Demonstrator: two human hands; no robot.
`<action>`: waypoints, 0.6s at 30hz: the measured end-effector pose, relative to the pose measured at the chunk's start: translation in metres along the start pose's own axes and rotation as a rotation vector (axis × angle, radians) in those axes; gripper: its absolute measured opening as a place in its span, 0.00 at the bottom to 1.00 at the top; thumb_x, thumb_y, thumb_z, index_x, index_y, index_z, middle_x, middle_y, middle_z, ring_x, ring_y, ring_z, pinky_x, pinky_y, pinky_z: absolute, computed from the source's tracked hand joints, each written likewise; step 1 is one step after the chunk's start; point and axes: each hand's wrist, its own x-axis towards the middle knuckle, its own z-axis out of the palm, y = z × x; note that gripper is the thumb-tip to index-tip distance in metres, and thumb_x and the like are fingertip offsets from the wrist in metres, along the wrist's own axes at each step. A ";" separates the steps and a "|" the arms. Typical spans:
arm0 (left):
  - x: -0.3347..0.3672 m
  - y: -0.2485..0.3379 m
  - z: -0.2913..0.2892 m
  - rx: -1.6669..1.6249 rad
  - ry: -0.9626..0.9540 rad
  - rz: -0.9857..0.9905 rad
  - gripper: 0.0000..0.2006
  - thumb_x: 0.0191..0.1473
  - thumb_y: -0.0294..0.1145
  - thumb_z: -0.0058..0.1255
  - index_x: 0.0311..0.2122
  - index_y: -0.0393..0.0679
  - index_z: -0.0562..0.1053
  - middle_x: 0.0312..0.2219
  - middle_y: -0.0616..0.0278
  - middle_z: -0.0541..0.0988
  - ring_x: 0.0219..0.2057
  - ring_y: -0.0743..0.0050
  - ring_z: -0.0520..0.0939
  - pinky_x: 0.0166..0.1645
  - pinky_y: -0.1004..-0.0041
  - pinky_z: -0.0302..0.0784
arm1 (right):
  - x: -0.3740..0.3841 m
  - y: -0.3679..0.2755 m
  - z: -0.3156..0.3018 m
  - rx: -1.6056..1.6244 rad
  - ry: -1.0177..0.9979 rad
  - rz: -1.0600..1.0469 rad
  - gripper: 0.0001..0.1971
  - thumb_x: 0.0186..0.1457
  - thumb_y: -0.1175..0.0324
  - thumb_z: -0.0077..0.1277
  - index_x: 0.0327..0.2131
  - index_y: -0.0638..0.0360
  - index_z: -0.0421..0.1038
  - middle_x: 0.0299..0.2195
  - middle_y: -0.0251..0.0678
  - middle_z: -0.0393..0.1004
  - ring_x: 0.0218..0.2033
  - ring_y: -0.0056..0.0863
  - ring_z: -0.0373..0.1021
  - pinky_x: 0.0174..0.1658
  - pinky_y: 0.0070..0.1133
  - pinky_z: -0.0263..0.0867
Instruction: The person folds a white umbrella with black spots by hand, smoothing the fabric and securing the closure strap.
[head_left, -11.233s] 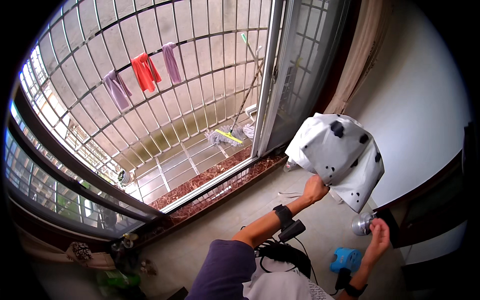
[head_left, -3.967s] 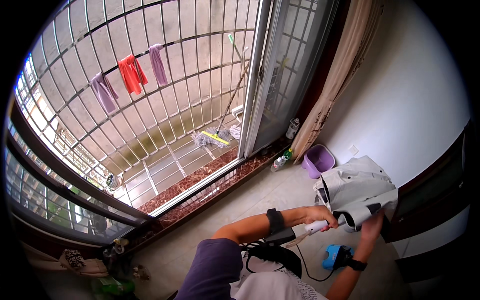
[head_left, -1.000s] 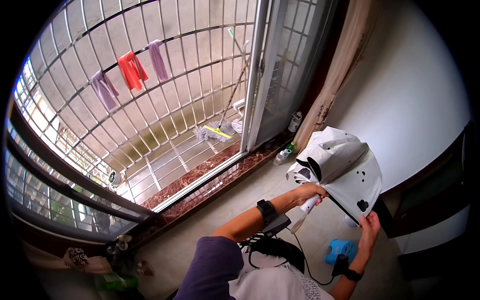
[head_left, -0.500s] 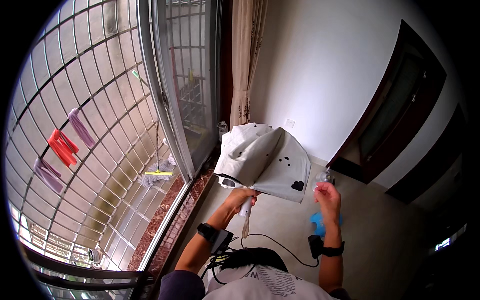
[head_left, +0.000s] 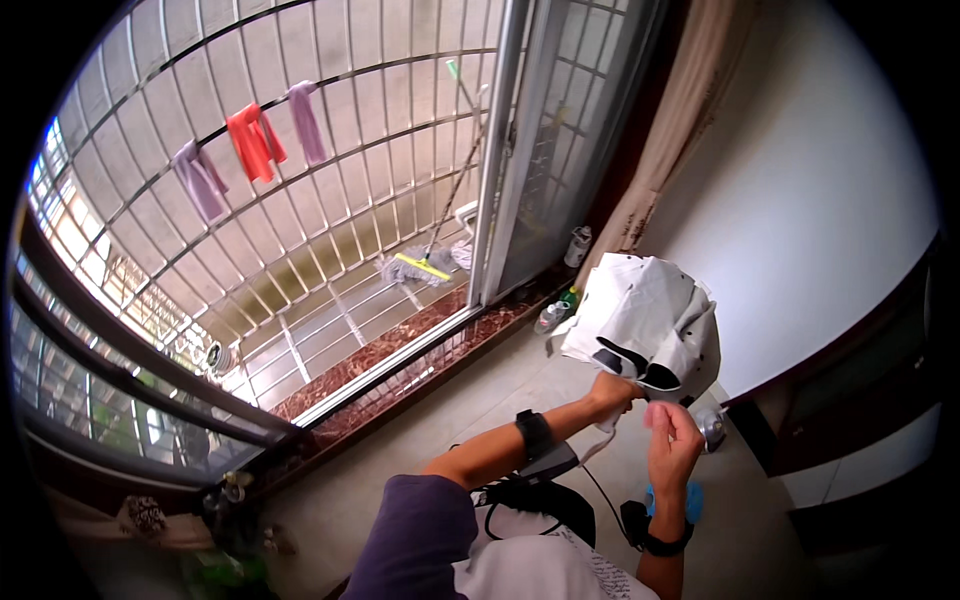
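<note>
A white garment with black patches (head_left: 648,322) hangs bunched in front of me, near a pale wall. My left hand (head_left: 612,388) grips its lower edge from below, together with a thin white handle or cord that sticks out under the fist. A dark band sits on that wrist. My right hand (head_left: 672,440) is raised just under the hem, fingertips bunched together close to a black patch. Whether those fingertips pinch the cloth is unclear. A small shiny metal object (head_left: 712,426) shows right behind the right hand.
A sliding glass door (head_left: 545,150) stands ajar onto a grilled balcony, where a mop with a yellow head (head_left: 422,266) leans. Red and purple cloths (head_left: 252,140) hang on the grille. Bottles (head_left: 556,312) stand by the door track, beside a beige curtain (head_left: 668,150). A blue object (head_left: 690,498) lies on the floor.
My head has swung back toward the balcony. The garment sits lower and more bunched. My right hand went from spread under the cloth to fingertips gathered below the hem.
</note>
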 end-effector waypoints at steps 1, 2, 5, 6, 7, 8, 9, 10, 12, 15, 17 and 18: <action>-0.002 0.001 0.002 -0.046 0.032 -0.057 0.08 0.39 0.32 0.43 0.20 0.42 0.72 0.12 0.65 0.70 0.14 0.84 0.70 0.19 0.81 0.65 | 0.003 -0.007 0.006 0.001 0.032 -0.135 0.08 0.47 0.73 0.39 0.28 0.71 0.64 0.22 0.42 0.67 0.26 0.24 0.65 0.30 0.17 0.61; -0.002 -0.001 0.000 0.002 0.023 -0.045 0.07 0.39 0.31 0.42 0.22 0.42 0.73 0.13 0.66 0.71 0.14 0.84 0.70 0.18 0.80 0.65 | 0.006 -0.008 0.011 0.007 0.018 -0.139 0.08 0.47 0.73 0.39 0.28 0.71 0.64 0.22 0.42 0.67 0.26 0.24 0.65 0.30 0.17 0.61; -0.006 0.000 0.003 -0.158 0.066 -0.019 0.07 0.39 0.30 0.43 0.23 0.42 0.73 0.13 0.66 0.71 0.14 0.85 0.69 0.19 0.81 0.65 | 0.010 -0.001 0.020 -0.050 -0.043 -0.097 0.12 0.47 0.76 0.33 0.36 0.72 0.58 0.34 0.52 0.62 0.34 0.40 0.62 0.37 0.25 0.58; -0.006 0.002 0.006 -0.192 0.087 -0.009 0.07 0.38 0.30 0.45 0.23 0.41 0.73 0.14 0.66 0.72 0.16 0.83 0.70 0.22 0.80 0.66 | 0.009 0.011 0.023 -0.116 -0.068 -0.063 0.14 0.47 0.76 0.32 0.39 0.73 0.54 0.36 0.54 0.58 0.36 0.43 0.60 0.39 0.27 0.57; -0.006 0.001 0.008 -0.193 0.089 -0.009 0.07 0.38 0.30 0.45 0.23 0.41 0.73 0.14 0.66 0.72 0.16 0.83 0.70 0.22 0.80 0.66 | 0.009 0.016 0.025 -0.180 -0.095 -0.029 0.16 0.47 0.77 0.30 0.41 0.75 0.50 0.39 0.57 0.55 0.38 0.47 0.58 0.41 0.29 0.55; -0.006 0.001 0.010 -0.221 0.150 0.048 0.07 0.36 0.30 0.48 0.23 0.38 0.72 0.15 0.63 0.72 0.14 0.81 0.70 0.19 0.80 0.65 | 0.010 0.018 0.028 -0.200 -0.143 0.033 0.18 0.46 0.78 0.28 0.43 0.74 0.47 0.40 0.59 0.53 0.40 0.50 0.54 0.44 0.30 0.51; -0.006 0.001 0.012 -0.250 0.211 0.105 0.08 0.33 0.29 0.51 0.22 0.36 0.70 0.15 0.60 0.72 0.13 0.79 0.70 0.17 0.79 0.65 | 0.014 0.018 0.031 -0.201 -0.143 0.033 0.18 0.46 0.78 0.28 0.43 0.74 0.47 0.40 0.59 0.53 0.40 0.50 0.54 0.44 0.30 0.51; -0.006 0.001 0.013 -0.224 0.239 0.115 0.11 0.33 0.30 0.51 0.25 0.36 0.70 0.17 0.59 0.72 0.14 0.78 0.71 0.18 0.79 0.66 | 0.020 0.016 0.034 -0.242 -0.155 0.021 0.18 0.46 0.78 0.28 0.43 0.75 0.47 0.40 0.59 0.53 0.43 0.49 0.52 0.45 0.30 0.49; 0.002 -0.011 0.017 -0.158 0.354 0.279 0.11 0.33 0.31 0.51 0.25 0.36 0.70 0.17 0.58 0.72 0.15 0.78 0.72 0.18 0.78 0.66 | 0.027 0.032 0.043 -0.255 -0.159 0.015 0.20 0.44 0.78 0.29 0.44 0.75 0.46 0.42 0.59 0.52 0.46 0.49 0.47 0.49 0.29 0.44; 0.016 -0.023 0.024 -0.146 0.609 0.568 0.11 0.32 0.33 0.52 0.22 0.36 0.70 0.15 0.58 0.72 0.14 0.76 0.72 0.18 0.77 0.66 | 0.047 0.063 0.051 -0.250 0.005 -0.231 0.22 0.45 0.77 0.30 0.46 0.72 0.43 0.43 0.58 0.51 0.45 0.49 0.49 0.49 0.29 0.44; 0.006 -0.015 0.025 -0.251 0.188 0.042 0.11 0.32 0.34 0.52 0.18 0.35 0.70 0.12 0.59 0.71 0.13 0.75 0.72 0.17 0.76 0.65 | 0.071 0.058 0.041 -0.131 0.232 -0.275 0.22 0.44 0.77 0.33 0.46 0.71 0.44 0.43 0.54 0.51 0.45 0.43 0.50 0.49 0.27 0.45; 0.000 -0.011 0.026 -0.336 0.157 0.031 0.06 0.35 0.27 0.48 0.16 0.36 0.67 0.10 0.61 0.68 0.11 0.77 0.69 0.15 0.77 0.62 | 0.072 0.074 0.037 -0.139 0.232 -0.187 0.21 0.44 0.77 0.33 0.45 0.71 0.45 0.43 0.53 0.52 0.45 0.42 0.51 0.48 0.27 0.46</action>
